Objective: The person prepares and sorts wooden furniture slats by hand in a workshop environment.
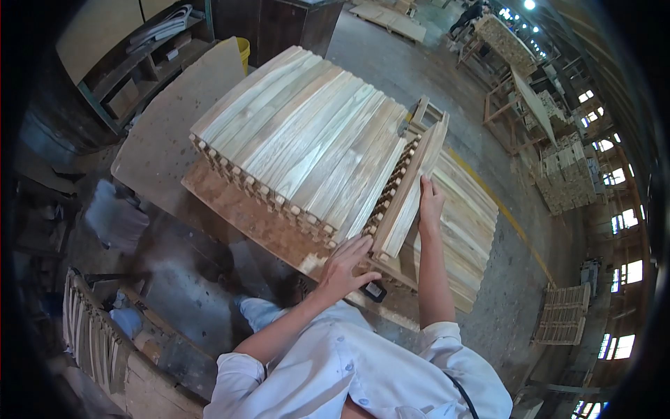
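A slatted wooden frame [408, 188] stands on edge between two stacks of pale slatted panels. My left hand [347, 265] grips its near end, fingers spread over the end of the left stack [300, 133]. My right hand [430, 202] presses flat against the frame's right side, next to the lower right stack [467, 216]. Both stacks rest on a brown board table [244, 216]. A small black object [375, 290] lies by my left wrist.
A large plywood sheet [167, 133] leans left of the table. A yellow bucket [243, 50] and shelving [132, 63] stand behind. Another slatted frame [91, 335] sits at lower left. More stacked wood [569, 174] and a frame [562, 314] fill the right side of the concrete floor.
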Tool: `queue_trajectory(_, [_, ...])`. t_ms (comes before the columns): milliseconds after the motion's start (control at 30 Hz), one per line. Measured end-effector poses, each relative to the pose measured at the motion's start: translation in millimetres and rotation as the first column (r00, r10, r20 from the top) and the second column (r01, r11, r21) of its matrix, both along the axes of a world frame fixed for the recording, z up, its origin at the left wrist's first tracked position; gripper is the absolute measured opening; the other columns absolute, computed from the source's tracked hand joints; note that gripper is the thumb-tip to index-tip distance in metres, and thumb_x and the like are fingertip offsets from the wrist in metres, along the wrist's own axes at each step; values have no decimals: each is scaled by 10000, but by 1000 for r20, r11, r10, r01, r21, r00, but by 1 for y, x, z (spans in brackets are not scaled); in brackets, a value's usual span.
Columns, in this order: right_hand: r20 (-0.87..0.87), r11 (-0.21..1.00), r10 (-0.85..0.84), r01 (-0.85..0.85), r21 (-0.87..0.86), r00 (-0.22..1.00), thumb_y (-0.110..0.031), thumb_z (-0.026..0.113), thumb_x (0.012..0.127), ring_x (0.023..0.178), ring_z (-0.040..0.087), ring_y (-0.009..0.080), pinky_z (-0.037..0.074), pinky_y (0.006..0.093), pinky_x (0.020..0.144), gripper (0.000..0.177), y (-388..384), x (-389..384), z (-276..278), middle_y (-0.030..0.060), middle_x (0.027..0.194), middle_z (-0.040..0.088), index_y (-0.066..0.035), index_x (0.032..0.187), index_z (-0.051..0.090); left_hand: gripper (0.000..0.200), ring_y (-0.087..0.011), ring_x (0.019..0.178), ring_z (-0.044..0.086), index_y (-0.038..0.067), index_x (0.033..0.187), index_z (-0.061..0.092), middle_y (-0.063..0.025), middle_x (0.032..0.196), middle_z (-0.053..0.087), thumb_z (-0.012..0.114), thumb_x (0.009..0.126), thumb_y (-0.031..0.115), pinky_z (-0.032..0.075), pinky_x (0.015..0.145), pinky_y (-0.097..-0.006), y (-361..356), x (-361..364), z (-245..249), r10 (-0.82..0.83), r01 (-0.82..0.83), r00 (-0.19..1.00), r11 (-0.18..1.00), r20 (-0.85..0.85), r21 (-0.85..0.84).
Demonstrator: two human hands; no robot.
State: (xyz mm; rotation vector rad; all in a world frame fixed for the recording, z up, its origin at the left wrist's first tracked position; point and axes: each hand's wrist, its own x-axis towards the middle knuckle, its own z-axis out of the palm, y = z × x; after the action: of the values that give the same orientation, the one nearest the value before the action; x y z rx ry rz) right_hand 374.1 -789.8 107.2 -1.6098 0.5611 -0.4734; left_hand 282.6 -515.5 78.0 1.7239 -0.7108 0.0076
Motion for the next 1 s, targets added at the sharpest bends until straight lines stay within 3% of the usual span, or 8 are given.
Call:
queue_trajectory(133, [-28,999,-48,49,18,998,-317,630,1007,1208,587,215,430,308,1051,668,15,-9,4,205,1363,596,177,1413,438,656,-360,1388,472,-8,1344,614,-158,1435,574,832,768,218,339,1177,-464,-1,1,-16,13,-12,1000,997,-3,81])
queue_trajectory(333, [17,995,23,-24,100,1000,-284,609,1017,1205,590,224,430,323,1062,603,30,-24,15,191,1344,610,152,1407,468,560,-363,1349,502,-1,1269,669,-148,1384,608,821,770,203,371,1151,-466,-8,6,-26,58,-62,997,992,43,113])
queue_trajectory(433, [-110,998,-62,59,-27,992,-291,593,1021,1221,583,233,420,335,1076,578,51,-33,31,196,1350,612,149,1383,500,539,-369,1294,545,-13,1232,682,-153,1329,638,821,770,227,402,1121,-468,-12,5,-29,80,-88,993,990,83,106])
queue_trajectory(500, [-185,985,-135,112,-132,973,-299,581,1023,1245,571,242,404,338,1087,571,42,-35,7,210,1369,604,142,1379,511,530,-379,1231,585,-27,1193,693,-164,1274,665,826,767,260,431,1093,-469,-21,7,-24,132,-149,979,983,154,105])
queue_trajectory(567, [-134,983,-137,118,-139,981,-300,588,1020,1273,552,246,389,336,1096,584,45,-39,3,219,1388,593,134,1400,496,536,-376,1254,578,-20,1191,700,-158,1279,670,832,765,277,434,1090,-474,-24,7,-29,133,-151,976,983,171,102])
queue_trajectory(733, [46,996,-42,38,87,998,-259,580,1028,1208,567,182,413,297,1048,540,54,-46,3,160,1350,623,100,1423,498,522,-355,1275,575,10,1181,720,-131,1292,678,821,783,333,424,1094,-495,-26,6,-25,151,-170,973,980,177,99])
queue_trajectory(1000, [72,988,-61,50,148,996,-259,559,1038,1230,549,167,397,282,1061,540,57,-48,-2,145,1373,610,76,1454,476,522,-350,1293,565,16,1170,727,-123,1300,678,835,768,331,405,1107,-498,-28,3,-25,151,-177,972,975,180,138])
